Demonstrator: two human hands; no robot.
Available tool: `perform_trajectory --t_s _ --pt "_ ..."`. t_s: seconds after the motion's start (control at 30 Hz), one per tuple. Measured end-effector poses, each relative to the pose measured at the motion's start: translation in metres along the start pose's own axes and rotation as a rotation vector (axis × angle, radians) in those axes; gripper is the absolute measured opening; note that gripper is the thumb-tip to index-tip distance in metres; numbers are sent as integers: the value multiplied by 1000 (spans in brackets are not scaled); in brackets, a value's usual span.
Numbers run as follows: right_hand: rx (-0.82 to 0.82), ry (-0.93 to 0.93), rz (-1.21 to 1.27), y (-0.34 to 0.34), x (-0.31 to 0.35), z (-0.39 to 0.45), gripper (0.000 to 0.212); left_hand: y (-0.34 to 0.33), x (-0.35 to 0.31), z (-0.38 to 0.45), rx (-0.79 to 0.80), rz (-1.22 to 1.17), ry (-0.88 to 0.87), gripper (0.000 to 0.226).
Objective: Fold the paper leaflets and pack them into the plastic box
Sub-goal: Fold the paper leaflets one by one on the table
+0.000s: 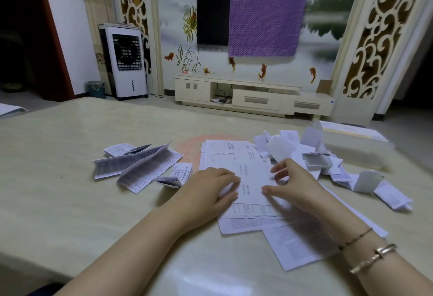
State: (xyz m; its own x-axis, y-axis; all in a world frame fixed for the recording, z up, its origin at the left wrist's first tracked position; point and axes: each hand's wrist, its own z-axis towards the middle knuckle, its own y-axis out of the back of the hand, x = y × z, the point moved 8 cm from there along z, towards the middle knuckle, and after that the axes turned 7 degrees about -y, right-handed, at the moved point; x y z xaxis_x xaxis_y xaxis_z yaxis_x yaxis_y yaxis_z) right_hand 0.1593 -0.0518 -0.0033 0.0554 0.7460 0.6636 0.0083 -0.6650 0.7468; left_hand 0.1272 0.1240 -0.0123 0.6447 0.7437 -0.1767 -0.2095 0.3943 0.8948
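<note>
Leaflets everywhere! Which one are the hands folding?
The large flat leaflet at the centre, under the left hand and right hand. The others lie untouched in piles at either side.

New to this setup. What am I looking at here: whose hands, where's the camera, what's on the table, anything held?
No robot: a person works bare-handed. The single picture comes from a wide-angle camera on their head, looking forward and down. The left hand presses flat on a sheet of paper lying on the stack in the middle of the table. The right hand, with bracelets on the wrist, pinches the sheet's right edge, apparently to fold it. Creased leaflets lie to the left, a pile of folded ones to the right. The clear plastic box stands at the far right. Behind is a living room.
</note>
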Motion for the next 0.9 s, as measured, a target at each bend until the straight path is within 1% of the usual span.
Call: perform_trajectory --t_s 0.1,0.17,0.23,0.27,0.33,0.43,0.5,0.53,0.6,0.63,0.7,0.77,0.8,0.83,0.87,0.9 --pt "-16 -14 237 8 3 -1 38 -4 8 -2 36 -54 82 53" --pt "58 -72 445 7 3 -2 39 -5 11 -4 49 -95 123 66" --pt "166 -116 646 1 5 -6 42 -3 11 -5 40 -143 138 77" --pt "218 -120 719 -2 7 -9 43 -1 11 -5 27 -163 141 82" --pt "267 -88 767 -6 11 -12 43 2 11 -6 -6 -190 146 92" --pt "229 42 756 2 20 -14 42 12 12 -5 -105 -193 134 98" --pt "213 140 791 8 28 -16 40 24 12 -3 -215 -176 98 90" --pt "203 185 799 11 31 -17 39 32 12 -3 -298 -177 68 78" --pt "157 251 777 14 36 -19 37 45 12 -5 -442 -191 32 41" --pt "116 286 738 15 37 -20 38 48 12 -6 -464 -201 25 27" --pt "-36 394 532 19 41 -23 34 48 11 -7 -462 -228 14 17" --pt "-233 497 238 25 46 -29 15 50 11 -8 -482 -259 4 15" --pt "-306 527 154 27 48 -31 8 52 11 -10 -503 -267 -2 17" --pt "-358 547 130 31 49 -32 8 54 11 -11 -520 -276 -2 22" --pt "-399 564 140 34 48 -33 9 55 12 -11 -523 -290 10 33" --pt "-438 576 159 39 48 -34 11 53 14 -10 -507 -310 31 51"
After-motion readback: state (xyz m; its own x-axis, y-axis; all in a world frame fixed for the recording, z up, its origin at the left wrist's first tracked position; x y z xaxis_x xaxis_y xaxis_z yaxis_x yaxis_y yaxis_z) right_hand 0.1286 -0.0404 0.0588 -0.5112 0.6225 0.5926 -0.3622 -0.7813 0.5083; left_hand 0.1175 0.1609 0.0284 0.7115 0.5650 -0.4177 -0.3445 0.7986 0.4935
